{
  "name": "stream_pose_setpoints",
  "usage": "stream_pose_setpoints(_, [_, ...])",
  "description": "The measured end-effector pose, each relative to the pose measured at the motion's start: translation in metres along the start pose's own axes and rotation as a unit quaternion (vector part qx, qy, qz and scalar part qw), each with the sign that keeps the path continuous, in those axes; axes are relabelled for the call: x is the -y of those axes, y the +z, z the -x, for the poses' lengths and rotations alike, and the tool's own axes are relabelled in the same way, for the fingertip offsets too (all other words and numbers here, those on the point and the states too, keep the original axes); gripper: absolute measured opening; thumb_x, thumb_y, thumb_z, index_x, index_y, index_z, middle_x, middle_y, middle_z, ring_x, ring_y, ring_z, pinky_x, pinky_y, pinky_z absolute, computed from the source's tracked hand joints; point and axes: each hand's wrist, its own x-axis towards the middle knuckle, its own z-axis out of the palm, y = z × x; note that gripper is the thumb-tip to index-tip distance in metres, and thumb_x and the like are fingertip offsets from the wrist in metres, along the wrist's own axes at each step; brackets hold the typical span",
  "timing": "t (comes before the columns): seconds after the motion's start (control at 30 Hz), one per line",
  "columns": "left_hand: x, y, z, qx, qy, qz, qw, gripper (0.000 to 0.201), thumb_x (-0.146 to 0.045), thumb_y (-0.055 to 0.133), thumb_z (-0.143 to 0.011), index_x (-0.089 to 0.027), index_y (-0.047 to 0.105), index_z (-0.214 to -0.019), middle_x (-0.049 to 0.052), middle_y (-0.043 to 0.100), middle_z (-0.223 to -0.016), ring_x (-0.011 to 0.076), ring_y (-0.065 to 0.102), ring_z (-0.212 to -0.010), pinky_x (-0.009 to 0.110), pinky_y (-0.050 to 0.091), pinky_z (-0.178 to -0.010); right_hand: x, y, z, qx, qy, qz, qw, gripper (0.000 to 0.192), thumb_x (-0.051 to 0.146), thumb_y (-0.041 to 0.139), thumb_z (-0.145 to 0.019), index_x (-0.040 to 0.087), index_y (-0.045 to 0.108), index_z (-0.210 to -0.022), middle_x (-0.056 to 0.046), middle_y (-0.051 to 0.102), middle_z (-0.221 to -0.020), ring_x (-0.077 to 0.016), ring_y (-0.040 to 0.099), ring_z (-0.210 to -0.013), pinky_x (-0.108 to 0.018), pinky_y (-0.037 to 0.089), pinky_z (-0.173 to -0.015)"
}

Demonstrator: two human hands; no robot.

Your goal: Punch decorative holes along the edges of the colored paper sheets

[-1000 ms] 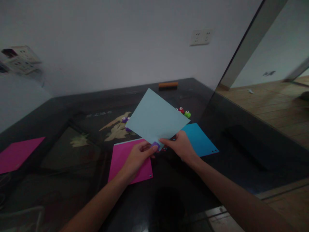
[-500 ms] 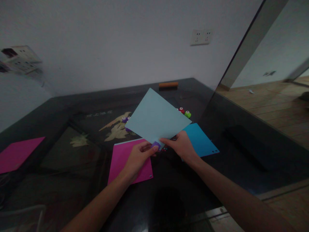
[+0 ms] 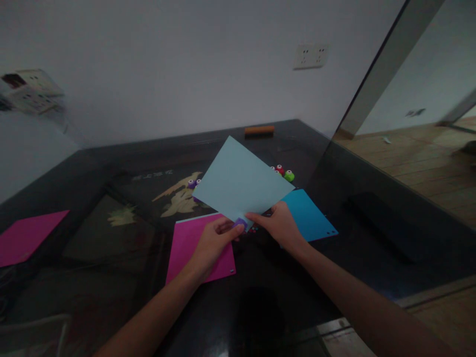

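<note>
A pale blue-grey sheet of paper (image 3: 241,176) is held up diagonally, its near corner pointing at me. My left hand (image 3: 217,235) pinches a small purple craft punch (image 3: 241,223) at that corner. The thumb of my right hand (image 3: 278,223) presses on the paper just right of the punch, with the other fingers curled beneath. Under my left hand lies a pink sheet (image 3: 182,250) with a small mark at its near corner. Beyond my right hand is a blue sheet (image 3: 307,215) with punched spots in one corner. Tiny coloured bits (image 3: 253,229) lie below the held corner.
Red and green punches (image 3: 289,175) and purple ones (image 3: 192,184) show past the paper's edges. An orange-brown cylinder (image 3: 259,131) lies by the wall. At far left is another pink sheet (image 3: 31,235); a dark flat object (image 3: 383,225) lies right on the black table (image 3: 282,307).
The far tip of the held paper has shifted very slightly left. Both hands keep the same grip and place.
</note>
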Motion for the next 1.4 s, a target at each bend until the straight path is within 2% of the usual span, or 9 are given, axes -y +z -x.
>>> stream_pose_setpoints(0.13, [0.0001,0.0007,0.0011,-0.009,0.010,-0.013,1.000,0.028,-0.035,0.071,-0.068,-0.014,0.068,-0.086,0.007,0.072,-0.085,0.0200,0.062,-0.078,0.028,0.043,-0.066,0.0027,-0.0006,0.0005,0.009,0.012,0.012,1.000,0.018,0.029,0.069,-0.066,0.012,0.065,-0.072,-0.008,0.070,-0.076,-0.0213,0.063,-0.070,-0.032,0.048,-0.062])
stream_pose_setpoints(0.3, [-0.0016,0.0016,0.0025,-0.005,0.013,-0.024,1.000,0.031,-0.036,0.070,-0.069,-0.016,0.068,-0.092,0.008,0.072,-0.091,0.0232,0.063,-0.084,0.030,0.044,-0.068,0.0036,-0.0002,0.0002,0.009,0.014,0.009,1.000,0.017,0.029,0.069,-0.066,0.014,0.064,-0.069,-0.007,0.069,-0.073,-0.0204,0.062,-0.067,-0.030,0.047,-0.058])
stream_pose_setpoints(0.57, [-0.0027,0.0033,0.0034,-0.019,0.018,-0.031,0.999,0.026,-0.034,0.068,-0.069,-0.017,0.071,-0.089,0.007,0.073,-0.088,0.0233,0.064,-0.082,0.032,0.045,-0.072,0.0046,0.0001,0.0014,0.009,0.026,0.002,1.000,0.016,0.027,0.069,-0.065,0.014,0.064,-0.071,-0.006,0.069,-0.073,-0.0193,0.061,-0.066,-0.030,0.048,-0.058])
stream_pose_setpoints(0.7, [-0.0015,0.0040,0.0040,-0.025,0.016,-0.015,0.999,0.028,-0.033,0.068,-0.069,-0.017,0.071,-0.092,0.007,0.073,-0.093,0.0238,0.065,-0.087,0.033,0.045,-0.077,0.0054,0.0003,0.0023,0.010,0.035,0.006,0.999,0.017,0.029,0.069,-0.065,0.013,0.063,-0.069,-0.006,0.068,-0.071,-0.0192,0.061,-0.064,-0.030,0.047,-0.057])
stream_pose_setpoints(1.17, [-0.0047,0.0061,0.0040,-0.027,0.021,-0.009,0.999,0.022,-0.032,0.069,-0.069,-0.022,0.073,-0.088,0.004,0.074,-0.088,0.0258,0.065,-0.089,0.035,0.045,-0.080,0.0035,0.0003,0.0018,0.002,-0.003,0.010,1.000,0.016,0.029,0.068,-0.068,0.015,0.064,-0.076,-0.007,0.070,-0.079,-0.0209,0.064,-0.073,-0.032,0.049,-0.066])
stream_pose_setpoints(1.4, [-0.0062,0.0066,0.0030,-0.021,0.021,-0.001,1.000,0.020,-0.029,0.069,-0.069,-0.020,0.073,-0.086,0.004,0.074,-0.093,0.0255,0.065,-0.091,0.036,0.044,-0.085,0.0022,0.0004,0.0009,0.005,0.004,0.005,1.000,0.015,0.028,0.069,-0.068,0.015,0.064,-0.072,-0.007,0.070,-0.077,-0.0206,0.063,-0.071,-0.031,0.048,-0.063])
